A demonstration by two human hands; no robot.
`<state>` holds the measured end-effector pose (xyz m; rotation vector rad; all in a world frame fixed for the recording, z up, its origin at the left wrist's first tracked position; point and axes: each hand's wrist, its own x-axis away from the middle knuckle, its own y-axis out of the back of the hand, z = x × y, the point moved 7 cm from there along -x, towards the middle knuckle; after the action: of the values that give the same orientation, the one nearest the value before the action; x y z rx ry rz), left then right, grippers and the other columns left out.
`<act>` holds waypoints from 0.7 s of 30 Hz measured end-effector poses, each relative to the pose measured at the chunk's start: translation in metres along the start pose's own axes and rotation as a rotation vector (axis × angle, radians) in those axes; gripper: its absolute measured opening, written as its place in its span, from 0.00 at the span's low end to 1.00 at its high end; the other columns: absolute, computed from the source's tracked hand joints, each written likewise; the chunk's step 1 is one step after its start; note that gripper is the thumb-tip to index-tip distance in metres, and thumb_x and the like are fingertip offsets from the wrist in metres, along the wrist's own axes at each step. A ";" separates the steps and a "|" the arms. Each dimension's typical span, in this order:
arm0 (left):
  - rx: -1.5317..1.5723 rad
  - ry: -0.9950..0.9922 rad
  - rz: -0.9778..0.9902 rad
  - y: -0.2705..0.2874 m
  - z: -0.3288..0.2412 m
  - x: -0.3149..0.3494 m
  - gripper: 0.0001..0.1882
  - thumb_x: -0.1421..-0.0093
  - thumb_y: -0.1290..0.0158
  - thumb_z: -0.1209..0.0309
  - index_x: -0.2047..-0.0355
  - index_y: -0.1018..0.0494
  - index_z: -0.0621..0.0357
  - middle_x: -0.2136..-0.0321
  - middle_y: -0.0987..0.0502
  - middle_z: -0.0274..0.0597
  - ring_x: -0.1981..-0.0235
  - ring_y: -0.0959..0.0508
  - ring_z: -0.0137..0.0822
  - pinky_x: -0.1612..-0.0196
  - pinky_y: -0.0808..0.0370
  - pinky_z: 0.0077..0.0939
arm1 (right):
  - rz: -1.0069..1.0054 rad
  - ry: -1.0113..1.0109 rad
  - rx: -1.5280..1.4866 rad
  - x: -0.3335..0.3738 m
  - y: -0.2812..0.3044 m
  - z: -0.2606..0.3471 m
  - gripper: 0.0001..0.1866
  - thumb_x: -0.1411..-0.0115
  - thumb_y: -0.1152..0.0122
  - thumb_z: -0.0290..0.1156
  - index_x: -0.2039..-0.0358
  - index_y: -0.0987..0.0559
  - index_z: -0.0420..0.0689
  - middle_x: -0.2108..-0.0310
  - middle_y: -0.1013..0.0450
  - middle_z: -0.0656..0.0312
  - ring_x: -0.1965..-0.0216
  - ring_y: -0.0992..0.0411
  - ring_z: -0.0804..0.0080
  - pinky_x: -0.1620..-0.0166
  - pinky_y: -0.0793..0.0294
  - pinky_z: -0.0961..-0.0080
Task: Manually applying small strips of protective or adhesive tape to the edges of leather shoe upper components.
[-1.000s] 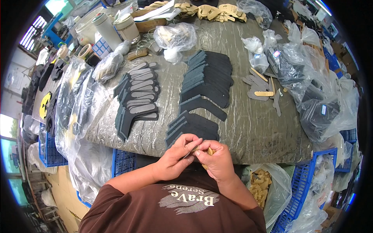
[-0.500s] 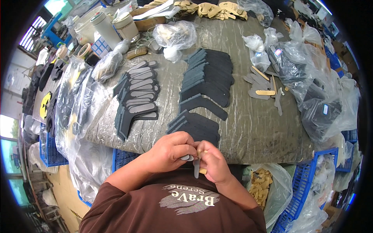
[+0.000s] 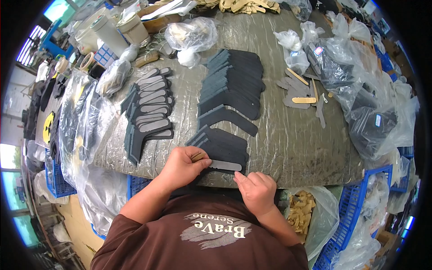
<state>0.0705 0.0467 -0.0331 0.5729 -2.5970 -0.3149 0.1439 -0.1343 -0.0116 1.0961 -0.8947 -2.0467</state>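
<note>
A grey round-ended strip [image 3: 226, 165] lies across the nearest black pieces [image 3: 225, 145] of the middle stack, close to the table's front edge. My left hand [image 3: 185, 165] pinches the strip's left end. Several more thin strips with tan edges [image 3: 198, 156] stick out of that same closed hand. Just below the strip's right end is my right hand [image 3: 257, 191], its fingers curled and thumb and forefinger pressed together at the strip's tip. Whatever it may hold is hidden. Further up, the middle stack continues as overlapping, bent black pieces [image 3: 236, 81] with blue-grey edges.
Left of the stack are black bent pieces topped with grey strips [image 3: 153, 108]. Loose grey and tan strips [image 3: 304, 100] lie at the right. Plastic bags [image 3: 333, 67] line the right edge; tubs [image 3: 108, 33] stand far left. Tan scraps [image 3: 300, 211] fill a bag below the table edge.
Both hands have moved apart. The grey strip, upright between them before, now lies flat across the black pieces. The tan piece at my right fingers is out of sight. The view has shifted slightly.
</note>
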 end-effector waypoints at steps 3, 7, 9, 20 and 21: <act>-0.062 -0.026 0.001 -0.005 -0.001 0.000 0.06 0.46 0.42 0.74 0.73 0.23 0.66 0.82 0.25 0.36 0.79 0.29 0.22 0.75 0.31 0.21 | 0.019 0.008 0.011 0.000 -0.001 -0.001 0.07 0.52 0.36 0.30 0.70 0.20 0.49 0.83 0.39 0.68 0.81 0.35 0.71 0.79 0.38 0.72; -0.082 -0.066 -0.019 -0.006 -0.004 -0.002 0.04 0.47 0.42 0.76 0.74 0.23 0.65 0.82 0.25 0.31 0.80 0.31 0.19 0.77 0.34 0.17 | 0.024 0.022 0.001 0.001 -0.001 -0.001 0.07 0.52 0.37 0.30 0.70 0.20 0.48 0.83 0.39 0.68 0.81 0.35 0.71 0.79 0.38 0.72; -0.109 -0.069 -0.027 -0.007 -0.006 -0.002 0.04 0.47 0.42 0.76 0.74 0.23 0.65 0.82 0.25 0.32 0.80 0.31 0.19 0.77 0.33 0.17 | 0.015 0.023 -0.007 0.001 0.000 -0.001 0.07 0.51 0.37 0.29 0.70 0.20 0.48 0.82 0.38 0.68 0.81 0.34 0.71 0.79 0.37 0.72; -0.178 -0.044 -0.017 -0.008 -0.011 -0.004 0.06 0.49 0.41 0.75 0.74 0.23 0.67 0.82 0.24 0.37 0.79 0.30 0.21 0.74 0.30 0.20 | -0.080 0.135 0.017 0.007 -0.002 0.000 0.07 0.51 0.36 0.28 0.70 0.21 0.44 0.70 0.31 0.67 0.80 0.34 0.73 0.79 0.36 0.74; -0.178 -0.044 -0.017 -0.008 -0.011 -0.003 0.06 0.49 0.41 0.75 0.74 0.23 0.67 0.82 0.24 0.37 0.79 0.30 0.21 0.74 0.30 0.20 | -0.092 0.138 0.007 0.008 -0.002 0.000 0.07 0.52 0.36 0.27 0.70 0.21 0.43 0.69 0.30 0.67 0.80 0.34 0.73 0.79 0.36 0.74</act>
<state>0.0814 0.0401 -0.0269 0.5307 -2.5725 -0.5633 0.1400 -0.1391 -0.0168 1.2865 -0.7956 -2.0147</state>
